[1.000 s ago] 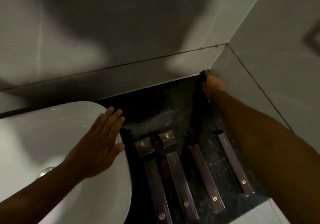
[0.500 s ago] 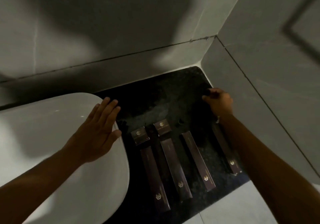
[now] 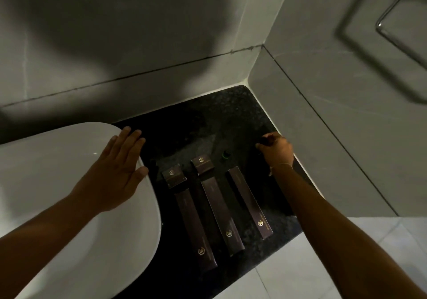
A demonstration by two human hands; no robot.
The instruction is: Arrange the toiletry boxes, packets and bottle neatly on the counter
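Three long brown boxes lie side by side on the black counter (image 3: 219, 118): a left box (image 3: 196, 229), a middle box (image 3: 221, 215) and a right box (image 3: 249, 201). Two small square brown boxes (image 3: 173, 175) (image 3: 202, 163) sit at the far ends of the left and middle ones. A small dark bottle with a green cap (image 3: 225, 155) stands beyond the right box. My right hand (image 3: 277, 149) hovers at the counter's right side, its fingers curled around a small dark object that is hard to make out. My left hand (image 3: 115, 171) rests flat and open on the sink rim.
A white sink basin (image 3: 57, 183) fills the left. Grey tiled walls meet in a corner behind the counter. A metal rail (image 3: 392, 39) is on the right wall. Pale floor tiles (image 3: 323, 264) show past the counter's front edge. My right forearm covers the counter's right strip.
My right hand pulled back from the far wall corner toward the boxes, still curled on the dark object. A fourth long box on the right is now hidden under my forearm. My left hand stayed put.
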